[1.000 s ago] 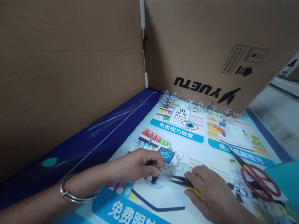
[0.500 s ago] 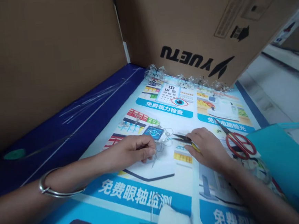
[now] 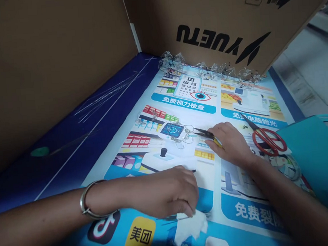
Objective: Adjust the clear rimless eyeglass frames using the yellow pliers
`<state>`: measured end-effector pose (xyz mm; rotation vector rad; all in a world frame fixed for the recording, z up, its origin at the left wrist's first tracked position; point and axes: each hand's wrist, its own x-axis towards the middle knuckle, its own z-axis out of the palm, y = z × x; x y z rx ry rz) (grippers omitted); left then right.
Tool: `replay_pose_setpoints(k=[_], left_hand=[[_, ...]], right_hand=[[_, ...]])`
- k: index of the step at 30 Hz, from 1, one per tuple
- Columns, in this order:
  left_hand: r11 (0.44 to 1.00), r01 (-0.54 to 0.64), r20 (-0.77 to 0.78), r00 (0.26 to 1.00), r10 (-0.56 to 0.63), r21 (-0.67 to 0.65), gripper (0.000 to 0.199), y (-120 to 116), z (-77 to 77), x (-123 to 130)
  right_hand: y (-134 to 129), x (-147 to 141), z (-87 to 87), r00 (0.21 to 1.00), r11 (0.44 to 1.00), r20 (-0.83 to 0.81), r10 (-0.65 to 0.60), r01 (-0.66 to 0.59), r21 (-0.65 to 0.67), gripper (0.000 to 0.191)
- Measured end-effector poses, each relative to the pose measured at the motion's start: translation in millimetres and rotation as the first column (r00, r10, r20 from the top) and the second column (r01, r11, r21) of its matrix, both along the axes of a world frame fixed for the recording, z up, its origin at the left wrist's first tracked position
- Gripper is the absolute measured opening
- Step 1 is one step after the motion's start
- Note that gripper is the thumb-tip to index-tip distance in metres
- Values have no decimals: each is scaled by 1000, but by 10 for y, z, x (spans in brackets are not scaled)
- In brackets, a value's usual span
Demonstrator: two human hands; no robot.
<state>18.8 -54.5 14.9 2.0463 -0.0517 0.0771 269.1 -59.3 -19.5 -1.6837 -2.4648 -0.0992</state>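
Note:
My left hand (image 3: 172,192), with a silver bangle on its wrist, is low in the view, its fingers pinched together at a torn piece of white paper (image 3: 190,227). Whether it grips the paper or something thin on it is hidden. My right hand (image 3: 230,142) holds black-tipped pliers (image 3: 206,133) with yellow handles, pointing left. Beside the plier tips lies a small cluster of thin wire loops (image 3: 183,134) on the printed sheet (image 3: 209,121). Dark thin strands (image 3: 170,219) lie left of the white paper.
Red-handled scissors (image 3: 269,141) lie right of my right hand, near a turquoise sheet (image 3: 317,156). Tangled wire pieces (image 3: 213,71) line the base of a cardboard box wall (image 3: 214,13). Long thin wires (image 3: 102,95) and a green piece (image 3: 40,151) are at left.
My left hand has moved down from the wire loops to the white paper. The pliers remain in my right hand beside the loops. The camera view has shifted somewhat.

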Motion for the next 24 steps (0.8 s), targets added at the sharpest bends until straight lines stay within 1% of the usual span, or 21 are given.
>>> replay_pose_setpoints(k=[3, 5, 6, 7, 8, 10, 11, 12, 14, 16, 19, 22, 24], left_hand=[[986, -66, -48, 997, 60, -150, 6, 126, 21, -69], [967, -81, -89, 994, 61, -242, 3, 199, 61, -127], [965, -76, -90, 994, 55, -252, 3, 216, 80, -147], [972, -59, -76, 996, 42, -226, 3, 215, 95, -157], [984, -41, -55, 998, 32, -172, 3, 195, 102, -156], [1000, 16, 2, 1000, -16, -12, 5, 110, 89, -127], [998, 33, 13, 999, -34, 59, 8, 57, 71, -102], [994, 32, 13, 999, -33, 103, 10, 5, 51, -76], [991, 19, -18, 1000, -17, 130, 14, -68, 19, -31], [996, 10, -40, 999, -7, 84, 15, -74, 22, -12], [997, -8, -59, 998, 3, -77, 13, 31, 105, -52], [967, -104, -95, 992, 83, -233, 7, 181, 203, -144], [956, -155, -109, 985, 132, -248, 5, 242, 225, -194]], right_hand=[[-1, -4, -5, 1000, 1000, -5, 3, -3, -1, 35], [-3, -6, 2, 1000, 1000, -11, 1, -1, -1, 35], [-4, -7, 6, 1000, 1000, -14, 1, -1, -2, 35], [-4, -6, 8, 1000, 1000, -17, 0, -1, -3, 35], [-4, -4, 10, 1000, 1000, -18, 1, -1, -4, 35], [-2, 1, 6, 1000, 1000, -18, 3, -3, -4, 36], [-1, 3, 3, 1000, 1000, -18, 3, -3, -3, 36], [1, 5, -1, 1000, 1000, -18, 2, -2, -2, 36], [3, 5, -6, 1000, 1000, -19, 1, -1, -1, 36], [5, 4, -5, 1000, 1000, -23, 0, 0, -4, 36], [5, 2, 1, 1000, 1000, -29, 1, -1, -7, 36], [6, 3, 5, 999, 1000, -36, 1, -1, -6, 37], [7, 2, 6, 999, 1000, -38, 1, -1, -7, 36]])
